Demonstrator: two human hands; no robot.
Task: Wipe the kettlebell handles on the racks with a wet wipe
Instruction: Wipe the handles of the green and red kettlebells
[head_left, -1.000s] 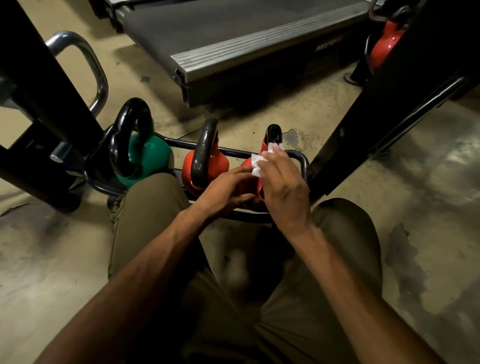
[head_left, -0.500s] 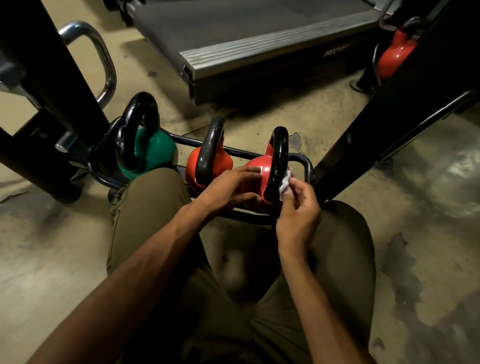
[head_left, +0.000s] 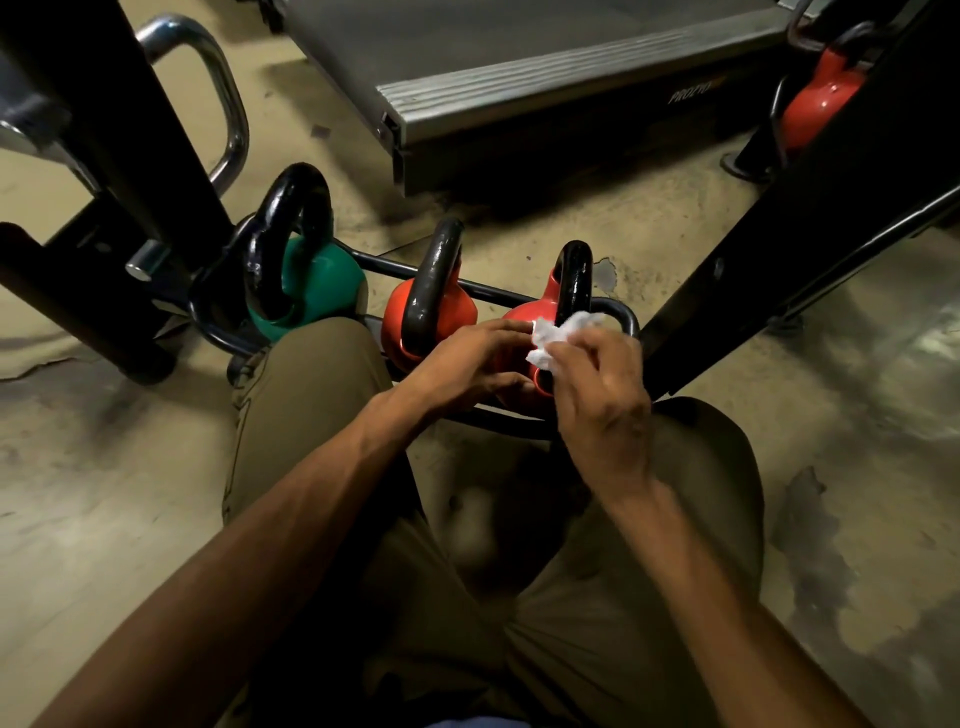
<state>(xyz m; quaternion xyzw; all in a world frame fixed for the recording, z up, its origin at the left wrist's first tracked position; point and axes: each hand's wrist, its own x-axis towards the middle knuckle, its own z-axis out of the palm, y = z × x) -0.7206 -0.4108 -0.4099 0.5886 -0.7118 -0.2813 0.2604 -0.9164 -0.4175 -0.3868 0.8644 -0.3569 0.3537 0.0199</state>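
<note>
Chrome tubing looped out beside a black machine upright at the far left, above a stained concrete floor. Next came a low black tube rack carrying three kettlebells in a row, each with a glossy black handle. The green kettlebell sat at the rack's left end, just beyond the person's left knee in khaki trousers. The middle red kettlebell stood beside it. The left hand cupped the body of the right red kettlebell, its fingers curved over the top and the thumb tucked beneath, gripping it. The right hand pinched a crumpled white wet wipe in its bent fingers, pressing it against the base of that kettlebell's handle, where the handle met the red body. Behind the rack lay the grey deck of a treadmill. To the right a black slanted beam crossed the view, and beyond it, at the upper right, another red kettlebell stood well apart from the others.
</note>
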